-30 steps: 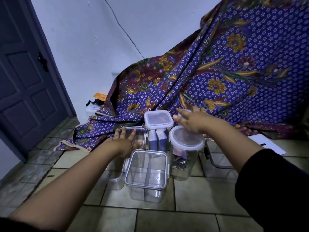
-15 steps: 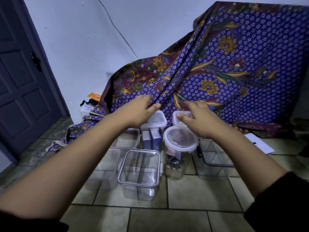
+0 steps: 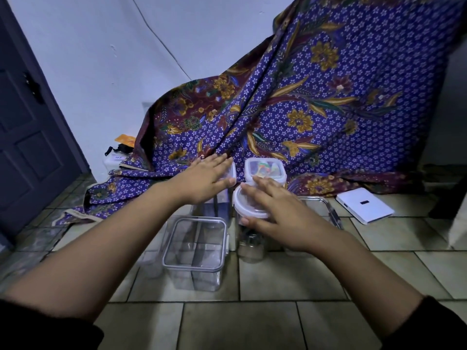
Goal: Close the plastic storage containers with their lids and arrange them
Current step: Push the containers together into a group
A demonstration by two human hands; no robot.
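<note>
On the floor (image 3: 278, 286), the left hand (image 3: 204, 180) lay flat on a square lid (image 3: 231, 172), the right hand (image 3: 275, 213) spread straight-fingered over a round lid (image 3: 241, 204), seemingly pressing both shut.

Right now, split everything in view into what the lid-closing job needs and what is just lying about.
For the job: left hand on the tall container's lid; right hand on the round-lidded jar; small lidded box with colourful contents; front square container; clear container at right.
Lying about: batik cloth; flat white box; orange packet; door.

clear lidded containers (image 3: 194, 245) — clustered, floor
</note>
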